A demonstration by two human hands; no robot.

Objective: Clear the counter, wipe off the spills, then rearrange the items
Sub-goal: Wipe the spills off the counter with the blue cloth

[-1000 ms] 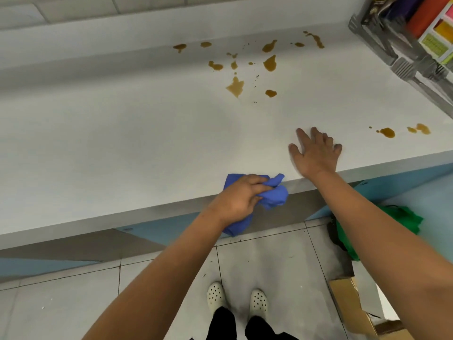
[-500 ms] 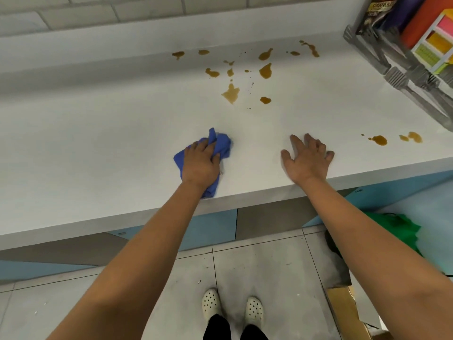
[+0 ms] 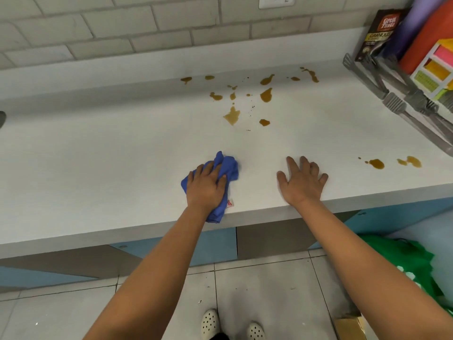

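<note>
Spills (image 3: 231,115) of brown liquid lie well ahead of the left hand (image 3: 205,185), which presses a bunched blue cloth (image 3: 226,168) onto the white counter (image 3: 98,155). Right hand (image 3: 302,182) rests flat, fingers spread, with two more puddles (image 3: 376,163) to its right. One hasty wipe could smear them. Beyond: tiled wall, grey rack (image 3: 404,101).
</note>
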